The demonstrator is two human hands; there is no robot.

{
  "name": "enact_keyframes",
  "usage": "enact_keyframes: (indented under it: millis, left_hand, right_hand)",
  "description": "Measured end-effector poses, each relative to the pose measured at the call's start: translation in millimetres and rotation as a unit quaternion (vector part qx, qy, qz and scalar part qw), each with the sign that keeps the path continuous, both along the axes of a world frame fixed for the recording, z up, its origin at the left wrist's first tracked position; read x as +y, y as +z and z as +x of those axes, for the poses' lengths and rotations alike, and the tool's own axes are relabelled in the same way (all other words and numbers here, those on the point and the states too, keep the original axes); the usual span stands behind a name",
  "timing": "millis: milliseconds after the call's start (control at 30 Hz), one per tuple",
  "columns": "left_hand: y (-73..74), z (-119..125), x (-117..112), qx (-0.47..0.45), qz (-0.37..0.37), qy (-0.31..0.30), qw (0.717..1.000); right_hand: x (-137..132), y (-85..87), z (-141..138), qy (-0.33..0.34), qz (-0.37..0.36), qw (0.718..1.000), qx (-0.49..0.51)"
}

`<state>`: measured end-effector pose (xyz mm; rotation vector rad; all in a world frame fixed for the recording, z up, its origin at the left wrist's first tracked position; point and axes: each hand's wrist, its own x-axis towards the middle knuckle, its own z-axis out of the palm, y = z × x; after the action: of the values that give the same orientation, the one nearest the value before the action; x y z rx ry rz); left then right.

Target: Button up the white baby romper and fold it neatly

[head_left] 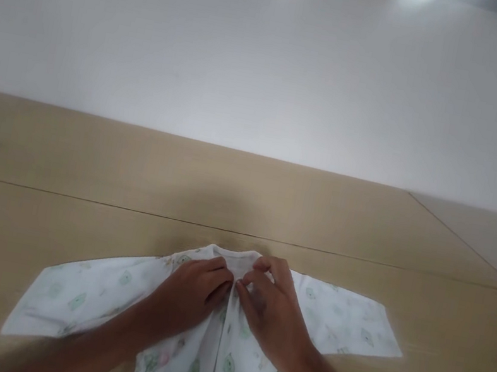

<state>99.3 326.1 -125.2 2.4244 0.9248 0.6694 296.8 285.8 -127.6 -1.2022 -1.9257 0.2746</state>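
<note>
White garment [197, 363], cut off below, has fingers [218, 282] of left hand [196, 289] and right hand [277, 310] pinching its part-hidden front [226, 336].

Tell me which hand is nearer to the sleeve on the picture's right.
Right. The right hand is by the collar, close to that sleeve; the left hand is on the other side of the front opening, farther from it.

The left hand [202, 287] and right hand [273, 309] pinch a white, green-patterned garment [229, 362] just below its neckline; its sleeves spread across the desk [79, 220].
</note>
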Motion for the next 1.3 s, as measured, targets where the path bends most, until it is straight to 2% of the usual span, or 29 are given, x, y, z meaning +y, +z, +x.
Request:
enact_keyframes:
  millis: [100,267,567,933,1133,1300]
  left_hand:
    - [2.0,0.0,1.1,-0.012,-0.019,0.002,1.000]
    - [3.6,0.2,1.8,-0.008,-0.038,-0.012,0.999]
    - [7.3,0.5,2.7,-0.015,-0.054,-0.022,0.998]
    - [16.7,8.5,5.9,-0.027,-0.081,0.029,0.996]
    - [13.4,8.3,6.6,-0.023,-0.075,0.023,0.997]
    - [13.8,10.7,8.2,-0.037,-0.084,0.047,0.995]
  right_hand:
    - [-0.5,0.6,-0.4,0.007,0.003,1.000,-0.004]
    - [0.7,0.2,0.9,0.018,-0.046,0.999,0.014]
    - [1.8,3.0,0.6,0.044,-0.041,0.998,0.003]
    - [4.6,-0.7,2.1,0.043,0.021,0.997,-0.064]
    - [3.9,-2.4,2.2,0.039,0.026,0.996,-0.069]
    - [3.6,-5.2,4.2,0.053,0.002,0.993,-0.108]
